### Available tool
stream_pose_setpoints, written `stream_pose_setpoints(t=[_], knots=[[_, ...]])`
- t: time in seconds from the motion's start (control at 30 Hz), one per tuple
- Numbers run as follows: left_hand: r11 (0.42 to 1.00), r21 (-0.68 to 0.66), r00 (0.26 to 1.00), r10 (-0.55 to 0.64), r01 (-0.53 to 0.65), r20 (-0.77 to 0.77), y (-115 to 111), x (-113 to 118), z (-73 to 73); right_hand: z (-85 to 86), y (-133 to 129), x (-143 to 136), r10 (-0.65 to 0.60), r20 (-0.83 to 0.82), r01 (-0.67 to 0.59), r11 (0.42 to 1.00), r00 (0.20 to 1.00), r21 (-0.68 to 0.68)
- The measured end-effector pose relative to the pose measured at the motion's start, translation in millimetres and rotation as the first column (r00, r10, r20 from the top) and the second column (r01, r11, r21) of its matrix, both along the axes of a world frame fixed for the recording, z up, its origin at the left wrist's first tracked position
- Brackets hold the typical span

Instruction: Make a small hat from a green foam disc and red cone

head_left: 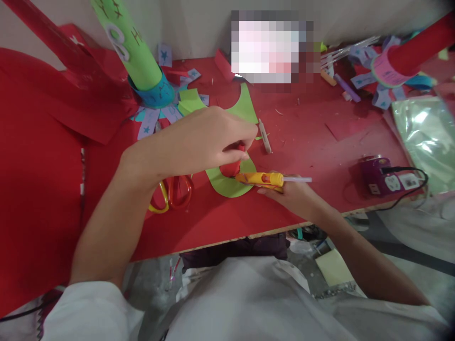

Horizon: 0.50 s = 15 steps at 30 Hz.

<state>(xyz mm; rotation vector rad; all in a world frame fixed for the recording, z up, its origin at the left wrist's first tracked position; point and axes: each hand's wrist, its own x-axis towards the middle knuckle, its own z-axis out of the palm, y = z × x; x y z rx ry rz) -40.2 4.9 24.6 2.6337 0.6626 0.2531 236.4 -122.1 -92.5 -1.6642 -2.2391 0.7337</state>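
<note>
My left hand (227,135) pinches a small red piece (230,168) that stands on a rounded green foam or paper cutout (232,188). In my right hand (295,196) is a yellow hot glue gun (265,179), a clear glue stick poking out of its back end. The gun's nozzle touches or nearly touches the base of the red piece; the exact contact is too small to tell. Scissors (180,192) with red and yellow handles lie under my left forearm, their blades hidden.
A green tube (137,52) in a blue ring stands back left, a red tube (423,47) in a pink ring back right. Green scraps (245,106) and a pale marker-like stick (265,136) lie behind my hands. A purple corded box (382,176) sits near the right edge, beside clear plastic packets (424,137).
</note>
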Motion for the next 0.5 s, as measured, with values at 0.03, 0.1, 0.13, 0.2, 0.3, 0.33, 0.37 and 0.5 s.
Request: stream_pose_setpoints(t=[0.03, 0.1, 0.13, 0.2, 0.3, 0.33, 0.37, 0.5], knots=[[1.0, 0.004, 1.0, -0.002, 0.002, 0.0, 0.3, -0.2, -0.2, 0.1, 0.2, 0.2, 0.001, -0.006, -0.001, 1.0, 1.0, -0.003], [1.0, 0.01, 1.0, -0.01, 0.01, 0.008, 0.7, -0.4, -0.5, 0.2, 0.4, 0.4, 0.001, -0.014, -0.001, 1.0, 1.0, -0.008], [1.0, 0.012, 1.0, -0.014, 0.014, 0.014, 0.9, -0.5, -0.4, 0.2, 0.4, 0.4, -0.001, -0.017, 0.001, 1.0, 1.0, -0.01], [1.0, 0.013, 1.0, -0.017, 0.017, 0.019, 1.0, -0.6, -0.3, 0.1, 0.3, 0.2, -0.006, -0.022, 0.006, 1.0, 1.0, -0.014], [1.0, 0.019, 1.0, -0.017, 0.017, 0.012, 1.1, -0.5, -0.4, 0.0, 0.2, -0.5, -0.023, -0.027, 0.022, 1.0, 0.999, -0.018], [1.0, 0.021, 1.0, -0.018, 0.018, 0.011, 1.1, -0.4, -0.5, -0.2, 0.2, -0.7, -0.027, -0.03, 0.026, 0.999, 0.999, -0.02], [1.0, 0.023, 1.0, -0.018, 0.018, 0.012, 1.1, -0.4, -0.7, -0.4, 0.2, -0.8, -0.029, -0.035, 0.028, 0.999, 0.999, -0.023], [0.999, 0.029, 1.0, -0.018, 0.017, 0.023, 1.4, -0.4, -1.3, -1.5, 0.4, -0.6, -0.035, -0.052, 0.034, 0.999, 0.998, -0.025]])
